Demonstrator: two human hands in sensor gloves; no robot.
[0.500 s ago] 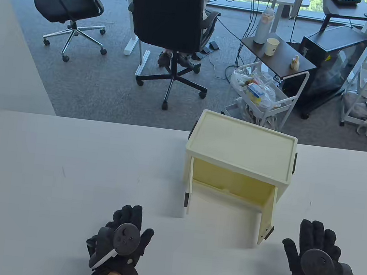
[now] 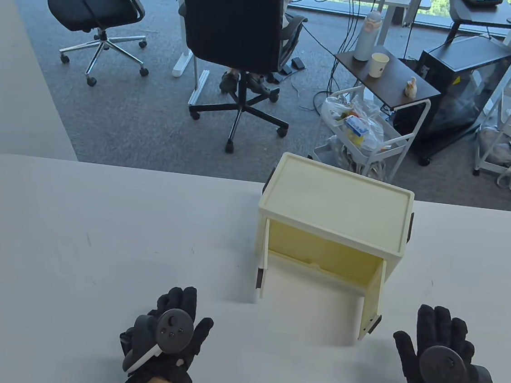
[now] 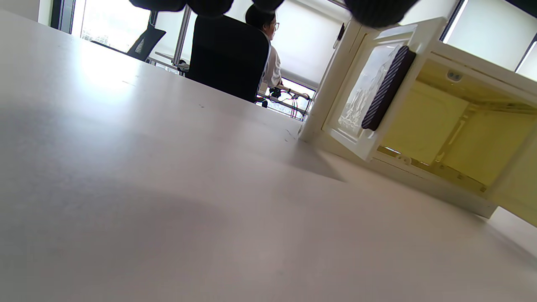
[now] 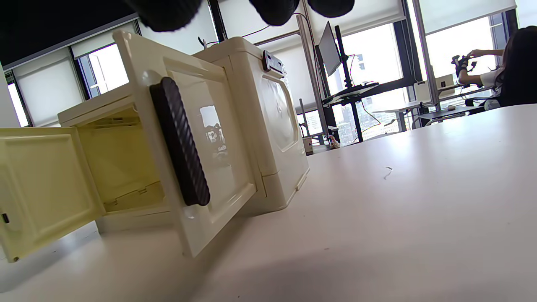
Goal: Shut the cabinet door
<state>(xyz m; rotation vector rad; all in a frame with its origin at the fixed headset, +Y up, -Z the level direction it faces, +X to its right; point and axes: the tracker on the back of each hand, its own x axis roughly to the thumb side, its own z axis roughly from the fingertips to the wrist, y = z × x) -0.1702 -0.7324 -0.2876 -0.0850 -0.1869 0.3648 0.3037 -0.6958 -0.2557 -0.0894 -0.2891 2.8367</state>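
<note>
A cream plastic cabinet point(image 2: 334, 200) stands on the white table point(image 2: 73, 236), its front facing me. Both doors stand open: the left door point(image 2: 264, 265) and the right door point(image 2: 372, 304), each with a dark ribbed handle. The left door's handle shows in the left wrist view point(image 3: 385, 88), the right door's handle in the right wrist view point(image 4: 180, 142). My left hand point(image 2: 172, 329) lies flat on the table, short of the left door. My right hand point(image 2: 441, 352) lies flat on the table, right of the right door. Both hands hold nothing.
Beyond the table's far edge are office chairs point(image 2: 235, 39), a white trolley point(image 2: 367, 130) with bags, and a black case point(image 2: 463, 85). A wall panel point(image 2: 9, 60) rises at the table's left.
</note>
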